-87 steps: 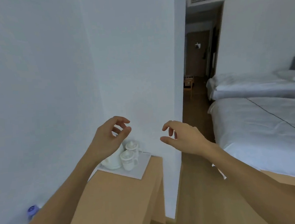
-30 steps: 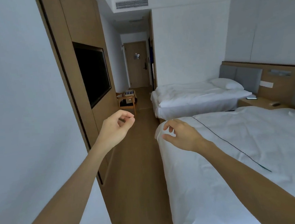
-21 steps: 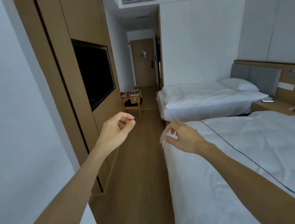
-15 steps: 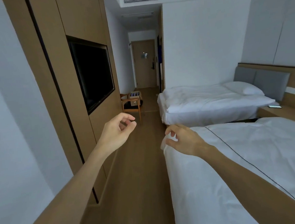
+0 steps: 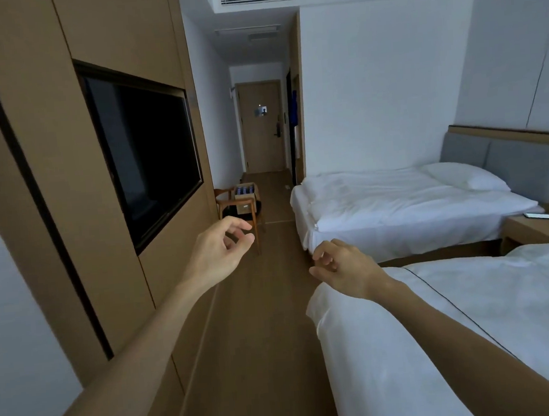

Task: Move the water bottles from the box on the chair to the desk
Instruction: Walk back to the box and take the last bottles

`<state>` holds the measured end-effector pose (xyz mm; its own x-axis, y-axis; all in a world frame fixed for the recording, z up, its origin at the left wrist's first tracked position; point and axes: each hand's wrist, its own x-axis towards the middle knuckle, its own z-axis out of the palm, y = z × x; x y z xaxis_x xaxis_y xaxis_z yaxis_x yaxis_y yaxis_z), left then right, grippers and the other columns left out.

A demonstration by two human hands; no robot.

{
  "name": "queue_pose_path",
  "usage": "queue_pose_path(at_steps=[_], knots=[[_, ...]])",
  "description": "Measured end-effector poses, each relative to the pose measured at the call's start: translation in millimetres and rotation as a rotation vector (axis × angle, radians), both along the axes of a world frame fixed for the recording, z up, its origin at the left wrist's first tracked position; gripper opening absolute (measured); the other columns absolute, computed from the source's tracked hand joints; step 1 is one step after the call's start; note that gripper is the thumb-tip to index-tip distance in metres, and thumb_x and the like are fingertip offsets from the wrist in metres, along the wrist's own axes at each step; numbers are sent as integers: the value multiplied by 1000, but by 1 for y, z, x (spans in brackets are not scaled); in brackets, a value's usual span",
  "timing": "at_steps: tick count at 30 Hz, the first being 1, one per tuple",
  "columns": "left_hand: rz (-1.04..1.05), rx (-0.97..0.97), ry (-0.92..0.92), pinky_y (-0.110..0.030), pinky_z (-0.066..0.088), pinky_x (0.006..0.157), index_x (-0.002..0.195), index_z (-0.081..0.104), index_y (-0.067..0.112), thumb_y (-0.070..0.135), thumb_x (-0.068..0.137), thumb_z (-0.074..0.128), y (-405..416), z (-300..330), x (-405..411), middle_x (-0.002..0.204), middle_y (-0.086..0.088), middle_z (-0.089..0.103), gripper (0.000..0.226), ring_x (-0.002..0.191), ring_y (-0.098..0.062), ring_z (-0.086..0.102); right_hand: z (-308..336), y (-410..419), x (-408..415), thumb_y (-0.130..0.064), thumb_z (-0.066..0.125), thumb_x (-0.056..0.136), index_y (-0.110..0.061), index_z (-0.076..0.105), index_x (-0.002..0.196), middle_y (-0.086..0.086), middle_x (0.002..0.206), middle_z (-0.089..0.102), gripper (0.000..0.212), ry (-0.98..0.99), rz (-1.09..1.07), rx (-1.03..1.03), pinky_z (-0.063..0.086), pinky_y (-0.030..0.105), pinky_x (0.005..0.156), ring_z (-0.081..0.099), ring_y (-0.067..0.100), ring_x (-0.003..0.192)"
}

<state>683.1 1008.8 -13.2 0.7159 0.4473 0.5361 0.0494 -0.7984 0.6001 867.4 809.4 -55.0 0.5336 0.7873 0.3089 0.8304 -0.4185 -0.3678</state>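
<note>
Cardboard, the box (image 5: 245,199) is seen far down the aisle on the chair (image 5: 236,211), with blue bottles (image 5: 244,189) standing in it; the desk is not in view. Nothing is held: the left hand (image 5: 219,252) and right hand (image 5: 344,267) are raised, fingers loosely curled. The near bed (image 5: 440,332) corner could be clipped in the narrow aisle, and several bottles taken together could be dropped.

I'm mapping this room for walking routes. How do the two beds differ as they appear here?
The near bed shows only its foot corner, right beside the right hand; the far bed shows nearly whole. The far bed has a visible pillow and grey headboard; the near bed's are out of view. Both have white bedding.
</note>
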Motion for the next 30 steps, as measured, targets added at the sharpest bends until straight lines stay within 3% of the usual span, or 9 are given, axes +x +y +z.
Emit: queue_pose_path(at_steps=[10,14,18,22,26,30], knots=[[17,20,16,-14,41,65,105,57,41,41,89,60,138,-20,150,96,30,56,16,81,-2,57,-18,145,161,-51,55,92,-39,48,104,-16,102,46,18,-9,59,15,40,19,74,49,6,85],[46,-3,50,-14,41,67,104,56,43,39,90,61,190,-15,215,95,22,60,15,84,-2,58,-9,203,236,-50,56,92,-36,50,105,-14,102,49,20,-10,94,42,41,22,76,50,6,86],[65,-3,45,-10,42,65,105,57,41,38,91,60,237,-13,270,97,28,56,15,85,-1,56,-1,259,304,-50,56,91,-36,52,108,-14,101,49,23,-10,110,49,43,23,75,51,6,86],[96,-21,73,-15,45,70,104,56,44,40,91,60,285,-14,314,96,26,56,15,86,0,56,-1,310,355,-49,57,91,-32,54,113,-11,104,51,28,-14,132,27,47,28,80,51,7,91],[116,-17,67,-18,48,73,103,55,44,39,91,60,340,-22,358,98,20,57,14,88,-2,57,-9,367,402,-47,58,91,-32,54,113,-11,103,51,28,-18,162,24,39,24,73,50,7,90],[116,-12,64,-18,45,70,104,54,46,43,90,59,408,-35,406,98,27,55,15,87,1,56,-20,434,450,-45,59,92,-32,52,112,-13,103,47,25,-18,184,5,45,28,77,50,7,91]])
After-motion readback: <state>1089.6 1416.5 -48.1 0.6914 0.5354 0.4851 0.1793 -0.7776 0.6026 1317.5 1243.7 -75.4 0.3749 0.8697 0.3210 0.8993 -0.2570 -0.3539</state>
